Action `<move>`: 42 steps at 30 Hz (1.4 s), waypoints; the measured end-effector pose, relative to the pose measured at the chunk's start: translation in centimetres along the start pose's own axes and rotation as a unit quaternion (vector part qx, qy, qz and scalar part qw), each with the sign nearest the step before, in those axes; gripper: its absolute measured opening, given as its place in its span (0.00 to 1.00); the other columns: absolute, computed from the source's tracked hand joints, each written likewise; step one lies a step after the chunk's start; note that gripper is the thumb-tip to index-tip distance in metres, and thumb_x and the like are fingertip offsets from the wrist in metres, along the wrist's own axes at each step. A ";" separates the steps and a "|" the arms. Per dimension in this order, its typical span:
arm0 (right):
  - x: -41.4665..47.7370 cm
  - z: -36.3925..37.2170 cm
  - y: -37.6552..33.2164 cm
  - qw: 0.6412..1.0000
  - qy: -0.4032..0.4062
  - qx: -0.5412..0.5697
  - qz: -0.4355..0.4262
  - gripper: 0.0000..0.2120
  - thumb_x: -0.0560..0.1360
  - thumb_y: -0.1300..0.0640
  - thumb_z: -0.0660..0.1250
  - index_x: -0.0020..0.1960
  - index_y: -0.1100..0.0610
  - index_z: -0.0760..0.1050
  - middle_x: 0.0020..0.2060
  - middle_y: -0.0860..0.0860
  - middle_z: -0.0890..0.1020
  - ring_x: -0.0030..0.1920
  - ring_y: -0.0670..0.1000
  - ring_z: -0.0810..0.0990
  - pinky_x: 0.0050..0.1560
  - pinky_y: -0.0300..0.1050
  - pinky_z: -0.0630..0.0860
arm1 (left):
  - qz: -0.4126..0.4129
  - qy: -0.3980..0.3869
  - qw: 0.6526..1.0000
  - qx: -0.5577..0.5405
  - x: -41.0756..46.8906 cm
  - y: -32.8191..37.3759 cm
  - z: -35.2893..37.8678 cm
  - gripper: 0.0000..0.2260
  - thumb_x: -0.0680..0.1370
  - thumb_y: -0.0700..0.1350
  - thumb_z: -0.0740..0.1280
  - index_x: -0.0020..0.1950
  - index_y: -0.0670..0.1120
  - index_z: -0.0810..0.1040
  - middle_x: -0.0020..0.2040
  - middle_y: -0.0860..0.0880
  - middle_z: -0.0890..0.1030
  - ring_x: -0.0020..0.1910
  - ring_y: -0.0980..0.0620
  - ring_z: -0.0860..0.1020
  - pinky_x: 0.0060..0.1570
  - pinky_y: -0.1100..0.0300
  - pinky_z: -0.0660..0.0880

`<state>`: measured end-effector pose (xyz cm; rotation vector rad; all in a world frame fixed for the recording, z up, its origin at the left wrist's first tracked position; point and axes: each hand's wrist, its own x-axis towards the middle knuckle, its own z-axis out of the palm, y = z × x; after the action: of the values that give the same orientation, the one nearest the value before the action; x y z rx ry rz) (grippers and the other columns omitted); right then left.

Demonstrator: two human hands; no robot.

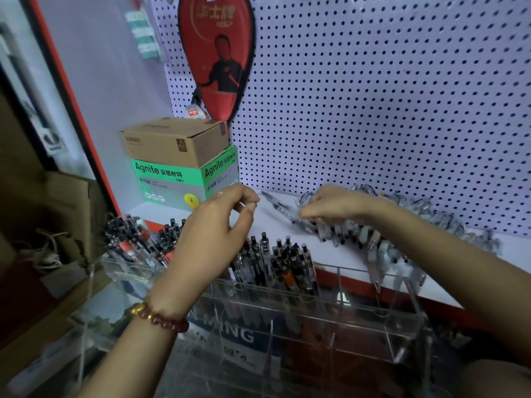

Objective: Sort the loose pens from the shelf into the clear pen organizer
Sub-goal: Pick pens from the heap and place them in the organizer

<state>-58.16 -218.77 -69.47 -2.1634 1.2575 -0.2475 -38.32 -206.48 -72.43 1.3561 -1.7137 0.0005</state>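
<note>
My right hand (336, 206) grips pens (350, 232) from the shelf (342, 258) pile at three o'clock, my left hand (221, 222) curls on what I cannot tell, and a loose bunch could scatter short of the organizer (373, 326) at six.

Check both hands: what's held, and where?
Right hand grips loose pens at the pile's left end; the part gripped is blurred. Left hand: fingers curled, contents cannot be told.

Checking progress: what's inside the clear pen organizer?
In the clear pen organizer, pens stand upright in the middle compartments; the right end compartment looks empty. The left hand hides whatever stands behind it.
</note>
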 end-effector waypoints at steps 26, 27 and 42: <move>9.4 3.7 1.6 0.875 -0.013 -0.484 0.026 0.16 0.80 0.50 0.56 0.36 0.55 0.67 0.37 0.51 0.75 0.45 0.53 0.74 0.61 0.49 0.63 | -0.062 0.047 0.978 -0.195 0.8 -0.6 -0.4 0.10 0.82 0.37 0.57 0.57 0.50 0.73 0.44 0.53 0.76 0.33 0.59 0.73 0.36 0.67 0.70; 9.3 3.5 1.7 0.879 -0.019 -0.477 0.020 0.17 0.81 0.49 0.56 0.35 0.54 0.64 0.33 0.49 0.70 0.41 0.52 0.71 0.59 0.48 0.60 | -0.063 0.044 0.978 -0.196 0.7 -0.6 -0.5 0.10 0.82 0.38 0.57 0.57 0.50 0.72 0.44 0.53 0.77 0.33 0.59 0.73 0.36 0.68 0.70; -0.9 0.4 -5.3 0.964 0.155 0.153 -0.150 0.15 0.81 0.51 0.58 0.43 0.60 0.74 0.31 0.45 0.74 0.27 0.37 0.69 0.38 0.33 0.70 | -0.050 0.068 0.969 -0.232 0.5 1.3 -0.4 0.15 0.82 0.37 0.55 0.63 0.55 0.58 0.53 0.51 0.80 0.32 0.58 0.73 0.35 0.63 0.72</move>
<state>-54.62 -215.92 -66.50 -2.0852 0.9628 -0.8764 -39.03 -206.14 -71.17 1.0609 -1.4157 -0.3374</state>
